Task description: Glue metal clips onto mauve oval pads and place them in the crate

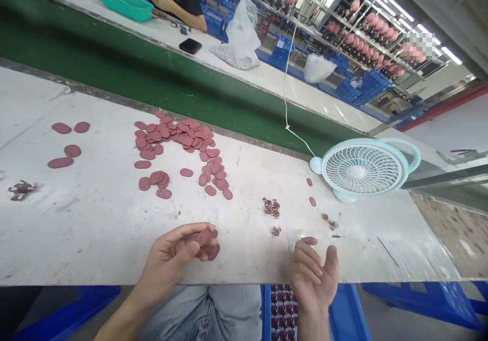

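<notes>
My left hand (179, 252) is closed around several dark-red oval pieces (205, 237), held between thumb and fingers just above the white table. Palm up, my right hand (314, 272) hovers at the table's front edge. Its fingers are half curled, the thumb stands apart, and nothing shows in it. Beyond my left hand lies a loose heap of the same flat red ovals (186, 133), with a smaller cluster (158, 178) on its near side. Small piles of dark-red scraps (271, 207) lie on the table beyond my right hand.
A light-blue fan (356, 171) stands at the right, its white cord running back. Near it lie a thin dark tool (338, 236) and a thin rod (388, 251). Below the table edge is a blue crate (345, 310) by my legs. Across a green strip, another person (179, 0) sits.
</notes>
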A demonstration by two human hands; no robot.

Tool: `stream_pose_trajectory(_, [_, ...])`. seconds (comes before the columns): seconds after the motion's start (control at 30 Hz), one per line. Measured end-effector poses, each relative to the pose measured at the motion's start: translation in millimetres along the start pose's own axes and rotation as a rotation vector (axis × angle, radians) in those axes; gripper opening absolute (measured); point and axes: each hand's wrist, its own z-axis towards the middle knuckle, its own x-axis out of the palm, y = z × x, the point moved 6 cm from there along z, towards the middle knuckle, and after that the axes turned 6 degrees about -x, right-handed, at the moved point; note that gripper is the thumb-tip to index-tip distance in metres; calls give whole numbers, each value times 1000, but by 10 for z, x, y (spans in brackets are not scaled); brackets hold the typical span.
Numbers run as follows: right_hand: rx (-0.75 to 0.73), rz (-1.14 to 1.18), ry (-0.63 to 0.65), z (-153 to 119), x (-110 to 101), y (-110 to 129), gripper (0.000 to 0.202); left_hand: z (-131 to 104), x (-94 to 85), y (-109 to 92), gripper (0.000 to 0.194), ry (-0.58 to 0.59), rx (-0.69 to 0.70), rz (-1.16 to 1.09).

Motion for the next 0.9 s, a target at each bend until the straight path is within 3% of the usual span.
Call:
stream_pose_trajectory(0.1, [225, 904, 42, 14, -38, -195, 46, -100, 224, 127, 24, 140, -111, -147])
stream_pose_trajectory(0.17, [340, 1346, 54, 148, -65, -237, 53, -222, 427, 288, 24, 232, -231, -234])
stream_pose_trajectory(0.27, [352, 1421, -13, 295, -117, -268, 31, -418, 639, 588, 25, 290, -429, -323])
stream_pose_trajectory(0.33, [364, 1440, -71, 234, -29, -248, 23, -504, 677, 736, 25, 276, -500, -359])
stream_pose_trajectory(0.4, [354, 1296, -134, 55, 127, -196, 28, -541, 659, 812, 25, 243, -521, -383])
stream_pose_trajectory(0.5, [275, 719, -189, -313, 378, -79, 40, -540, 621, 838, 25, 214, -526, -394])
stream_pose_trajectory(0.6, [140, 186, -198, -635, 611, 33, 34, -535, 628, 839, 27, 212, -539, -385])
stream_pose_trajectory(0.67, [-9, -48, -233, -770, 722, 96, 30, -544, 651, 842, 27, 212, -537, -378])
stream_pose_trajectory(0.77, [-174, -211, -309, -853, 809, 127, 29, -567, 685, 847, 28, 211, -514, -370])
stream_pose_trajectory(0.9, [-202, -302, -305, -858, 789, 76, 28, -577, 708, 859, 27, 218, -508, -366])
